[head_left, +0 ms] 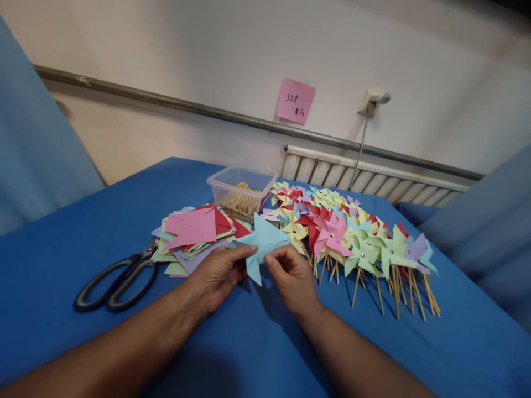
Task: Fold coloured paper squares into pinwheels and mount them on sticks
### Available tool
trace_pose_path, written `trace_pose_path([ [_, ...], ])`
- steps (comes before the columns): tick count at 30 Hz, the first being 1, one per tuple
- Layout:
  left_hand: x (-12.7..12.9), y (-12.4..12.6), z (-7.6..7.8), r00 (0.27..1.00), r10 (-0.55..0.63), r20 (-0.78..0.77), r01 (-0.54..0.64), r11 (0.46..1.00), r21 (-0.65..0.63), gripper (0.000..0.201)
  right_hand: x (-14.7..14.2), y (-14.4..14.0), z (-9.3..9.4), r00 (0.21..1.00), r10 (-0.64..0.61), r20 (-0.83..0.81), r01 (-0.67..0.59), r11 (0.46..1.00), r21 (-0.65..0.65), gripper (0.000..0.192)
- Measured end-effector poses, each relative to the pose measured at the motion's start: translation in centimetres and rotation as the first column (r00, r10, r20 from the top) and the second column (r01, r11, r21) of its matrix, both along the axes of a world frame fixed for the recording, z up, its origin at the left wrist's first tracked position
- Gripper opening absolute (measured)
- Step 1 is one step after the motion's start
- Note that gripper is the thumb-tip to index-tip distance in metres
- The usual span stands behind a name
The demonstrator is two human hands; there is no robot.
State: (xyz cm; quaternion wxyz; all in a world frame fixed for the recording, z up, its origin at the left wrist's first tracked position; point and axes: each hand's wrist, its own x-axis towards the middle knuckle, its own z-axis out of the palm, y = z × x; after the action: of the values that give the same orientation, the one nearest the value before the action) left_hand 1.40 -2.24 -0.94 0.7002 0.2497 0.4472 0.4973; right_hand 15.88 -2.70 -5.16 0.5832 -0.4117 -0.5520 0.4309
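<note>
Paper (267, 239), light blue and folded into a four-pointed pinwheel shape, is being held just above the middle of the table (50, 265). The left hand (222, 273) is pinching its left side between thumb and fingers, while the right hand (292, 276) is closing its grip, thumb against forefinger, on the lower right edge. Toward the table's left edge, dark-handled scissors (120, 282) are lying beside a loose stack of coloured paper pieces (193, 226), their blades pointing toward the stack. Behind that stack, nearer the far edge, a clear plastic box (232, 187) is holding many thin wooden sticks (244, 200). Along the right side, a crowd of pinwheels on sticks (332, 235) is spreading from near the far edge toward the right edge, the front sticks pointing toward the near edge.
</note>
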Motion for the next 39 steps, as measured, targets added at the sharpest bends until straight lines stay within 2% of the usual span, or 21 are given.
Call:
trace_pose_path([
  [6, 0.36, -0.34, -0.19, 0.997, -0.044, -0.058, 0.045, 0.999, 0.03, 0.012, -0.1, 0.48, -0.41, 0.995, -0.1, 0.011, 0.1, 0.995, -0.015, 0.025],
  [11, 0.6, -0.44, -0.29, 0.992, -0.017, -0.122, 0.022, 0.999, 0.041, 0.017, -0.05, 0.64, -0.56, 0.989, -0.133, 0.068, 0.134, 0.991, -0.003, 0.023],
  [16, 0.74, -0.27, -0.52, 0.989, -0.024, -0.144, 0.035, 0.997, 0.075, 0.024, -0.06, 0.7, -0.59, 0.985, -0.143, 0.1, 0.146, 0.989, -0.021, 0.024],
  [25, 0.69, -0.22, -0.8, 0.981, -0.026, -0.194, 0.044, 0.995, 0.092, 0.025, -0.18, 0.59, -0.49, 0.991, -0.136, -0.003, 0.136, 0.987, -0.088, 0.031],
  [39, 0.77, -0.14, -0.93, 0.969, -0.01, -0.246, 0.041, 0.991, 0.124, 0.026, -0.36, 0.65, -0.62, 0.988, -0.154, 0.006, 0.154, 0.984, -0.088, 0.033],
])
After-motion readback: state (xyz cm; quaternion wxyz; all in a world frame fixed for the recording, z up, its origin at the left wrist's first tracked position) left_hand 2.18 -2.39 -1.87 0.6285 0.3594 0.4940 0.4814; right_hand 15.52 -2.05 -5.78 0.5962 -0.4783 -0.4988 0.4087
